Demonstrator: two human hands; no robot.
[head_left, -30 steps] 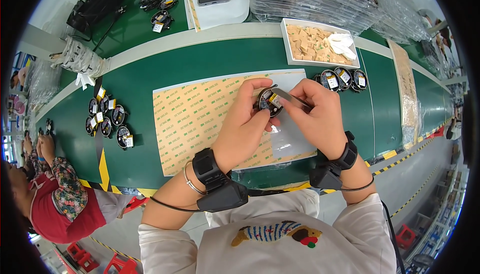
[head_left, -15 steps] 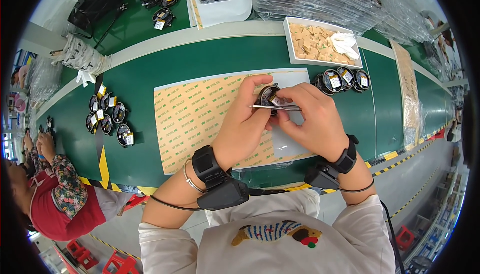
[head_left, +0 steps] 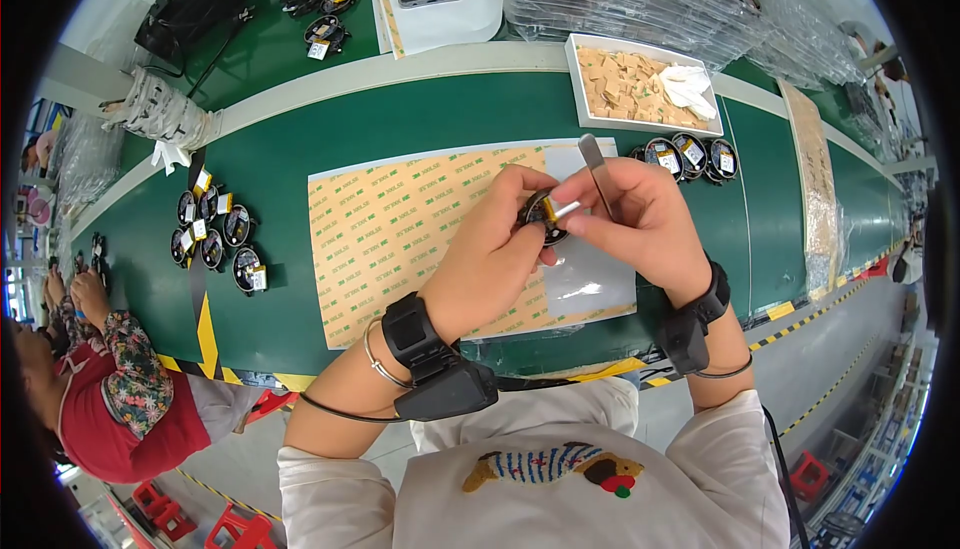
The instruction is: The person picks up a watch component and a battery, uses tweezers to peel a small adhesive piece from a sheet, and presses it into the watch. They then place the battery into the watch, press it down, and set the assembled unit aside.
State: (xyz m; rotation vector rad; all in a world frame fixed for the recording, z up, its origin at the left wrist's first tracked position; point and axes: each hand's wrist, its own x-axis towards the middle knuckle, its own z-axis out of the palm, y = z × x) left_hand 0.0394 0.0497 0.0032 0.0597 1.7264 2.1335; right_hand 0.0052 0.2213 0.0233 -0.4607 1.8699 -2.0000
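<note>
Head view: round device cupped in one hand, its white piece pinched in the other

The left hand [head_left: 488,237] grasps a round black device [head_left: 552,236] by its rim between thumb and fingers, a grip that probably steadies it and leaves its inner face clear. The right hand [head_left: 648,221] pinches a small white piece [head_left: 567,210] with a yellow end; whether that piece is fixed to the device cannot be told. Metal tweezers [head_left: 594,161] slant upward from the same hand, seemingly tucked there to free thumb and forefinger.

The device sits inside the left hand's curl, just left of the right fingertips, above a tan printed sheet [head_left: 400,249] on the green tabletop [head_left: 440,104]. Similar units stand in a left cluster [head_left: 238,227] and a right cluster [head_left: 690,152], apparently grouped to leave the middle free for handling.
</note>
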